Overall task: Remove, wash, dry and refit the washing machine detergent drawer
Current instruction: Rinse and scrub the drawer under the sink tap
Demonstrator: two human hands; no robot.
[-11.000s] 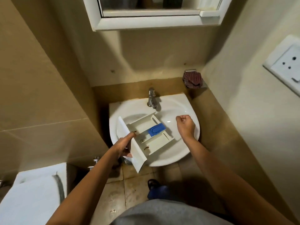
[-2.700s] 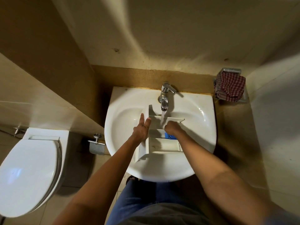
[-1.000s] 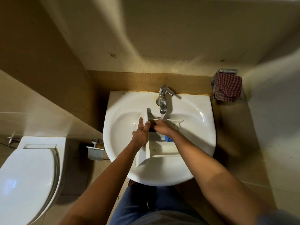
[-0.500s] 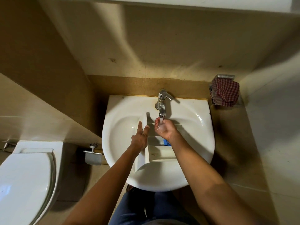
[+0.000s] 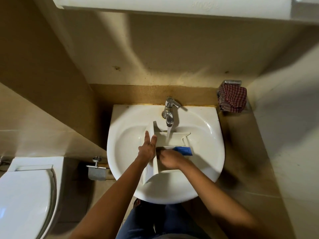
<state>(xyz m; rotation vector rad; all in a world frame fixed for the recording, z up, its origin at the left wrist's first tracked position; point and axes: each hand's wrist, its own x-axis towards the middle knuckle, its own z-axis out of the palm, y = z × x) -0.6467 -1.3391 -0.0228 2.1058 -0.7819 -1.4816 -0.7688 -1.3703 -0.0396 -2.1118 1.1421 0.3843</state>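
Observation:
The white detergent drawer (image 5: 174,138) lies in the white basin (image 5: 208,152) under the chrome tap (image 5: 169,112). Water runs from the tap into its far compartment. A blue insert (image 5: 183,150) sits in the drawer's right side. My left hand (image 5: 147,149) presses flat, fingers straight, against the drawer's front panel on the left. My right hand (image 5: 170,158) is inside the near compartment with its fingers bent down on the drawer's floor; it is blurred and its fingertips are hidden.
A red checked cloth (image 5: 232,99) hangs from a chrome holder on the right wall. A toilet (image 5: 25,195) with closed lid stands at the lower left, a paper holder (image 5: 96,171) beside the basin. A white cabinet (image 5: 172,6) overhangs at the top.
My right hand has dropped from under the tap's stream back into the near compartment. The left hand stays against the drawer's front panel. The camera has tilted up slightly.

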